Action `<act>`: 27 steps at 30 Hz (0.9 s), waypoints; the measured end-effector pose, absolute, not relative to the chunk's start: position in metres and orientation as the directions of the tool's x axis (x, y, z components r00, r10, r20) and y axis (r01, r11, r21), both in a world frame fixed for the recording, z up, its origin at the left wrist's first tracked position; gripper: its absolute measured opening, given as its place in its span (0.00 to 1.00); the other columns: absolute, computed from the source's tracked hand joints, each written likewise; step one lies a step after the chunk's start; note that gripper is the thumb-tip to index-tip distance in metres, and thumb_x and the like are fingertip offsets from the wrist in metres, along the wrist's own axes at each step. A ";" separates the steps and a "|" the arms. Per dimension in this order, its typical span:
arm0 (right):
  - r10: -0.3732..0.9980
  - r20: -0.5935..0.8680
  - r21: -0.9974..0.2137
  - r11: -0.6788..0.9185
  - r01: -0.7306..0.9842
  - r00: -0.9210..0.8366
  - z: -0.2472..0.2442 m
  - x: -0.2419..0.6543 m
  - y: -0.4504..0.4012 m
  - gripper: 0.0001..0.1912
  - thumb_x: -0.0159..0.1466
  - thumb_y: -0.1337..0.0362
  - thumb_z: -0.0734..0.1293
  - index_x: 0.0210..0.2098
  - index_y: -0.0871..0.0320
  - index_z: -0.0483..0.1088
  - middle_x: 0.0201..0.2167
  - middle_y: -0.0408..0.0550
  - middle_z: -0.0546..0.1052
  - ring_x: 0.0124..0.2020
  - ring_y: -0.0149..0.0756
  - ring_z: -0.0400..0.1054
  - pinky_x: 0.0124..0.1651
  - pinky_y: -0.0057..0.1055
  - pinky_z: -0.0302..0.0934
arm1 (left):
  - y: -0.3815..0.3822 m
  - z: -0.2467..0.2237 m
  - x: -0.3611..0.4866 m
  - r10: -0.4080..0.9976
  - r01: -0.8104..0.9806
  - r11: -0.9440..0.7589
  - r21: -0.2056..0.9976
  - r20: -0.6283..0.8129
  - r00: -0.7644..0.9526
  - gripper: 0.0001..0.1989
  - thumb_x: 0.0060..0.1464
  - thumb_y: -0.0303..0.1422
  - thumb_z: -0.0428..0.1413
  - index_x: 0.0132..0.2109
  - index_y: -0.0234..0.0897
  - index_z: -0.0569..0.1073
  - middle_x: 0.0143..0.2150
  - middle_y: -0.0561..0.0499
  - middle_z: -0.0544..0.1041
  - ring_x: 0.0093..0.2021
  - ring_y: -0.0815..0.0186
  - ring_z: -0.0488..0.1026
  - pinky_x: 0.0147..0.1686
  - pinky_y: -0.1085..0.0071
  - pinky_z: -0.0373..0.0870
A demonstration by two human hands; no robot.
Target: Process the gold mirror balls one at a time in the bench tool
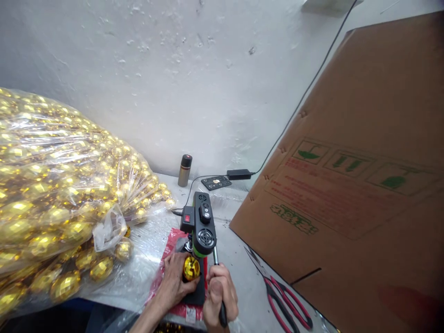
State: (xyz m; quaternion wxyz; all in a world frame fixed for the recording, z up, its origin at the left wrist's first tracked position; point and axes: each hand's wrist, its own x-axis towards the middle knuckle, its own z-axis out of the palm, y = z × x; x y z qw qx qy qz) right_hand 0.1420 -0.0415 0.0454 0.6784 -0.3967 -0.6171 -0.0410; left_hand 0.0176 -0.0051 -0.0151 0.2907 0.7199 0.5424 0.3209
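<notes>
A small black bench drill press [204, 222] stands on the table over a red plastic sheet [157, 282]. My left hand [173, 280] grips a shiny gold ball [191, 268] on the machine's black base, right under its head. Whether the tool tip touches the ball is hidden. My right hand [220, 296] is wrapped round the black-handled lever [223, 314] on the machine's right side. A red switch [187, 218] shows on the box at its left.
A big clear bag of gold balls [62, 185] fills the left, with loose balls [101, 268] by its mouth. Red-and-black scissors [282, 296] lie at right beside a large cardboard box [347, 162]. Behind are a spray-can-like cylinder [184, 170], a phone [215, 182] and a power adapter [239, 174].
</notes>
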 end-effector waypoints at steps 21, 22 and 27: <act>0.635 0.747 -0.649 0.631 0.425 0.198 0.132 0.144 -0.046 0.15 0.73 0.69 0.58 0.29 0.55 0.63 0.23 0.38 0.65 0.22 0.27 0.60 0.26 0.23 0.57 | -0.036 -0.049 -0.018 0.884 0.622 -0.466 0.629 0.301 0.358 0.45 0.48 0.43 0.69 0.69 0.41 0.62 0.67 0.36 0.70 0.66 0.40 0.67 0.63 0.43 0.67; 0.627 0.751 -0.647 0.639 0.415 0.206 0.127 0.143 -0.046 0.15 0.73 0.69 0.58 0.29 0.55 0.63 0.23 0.39 0.65 0.23 0.27 0.60 0.26 0.23 0.57 | -0.031 -0.045 -0.026 0.894 0.658 -0.448 0.605 0.308 0.326 0.42 0.52 0.45 0.66 0.70 0.40 0.61 0.68 0.36 0.68 0.67 0.42 0.66 0.63 0.45 0.68; 0.616 0.762 -0.636 0.655 0.407 0.199 0.105 0.142 -0.048 0.14 0.73 0.70 0.57 0.31 0.55 0.64 0.26 0.41 0.66 0.24 0.28 0.62 0.28 0.24 0.58 | 0.041 0.002 -0.068 0.965 0.923 -0.019 0.385 0.248 -0.083 0.20 0.66 0.28 0.45 0.60 0.31 0.70 0.64 0.34 0.72 0.66 0.49 0.68 0.66 0.51 0.65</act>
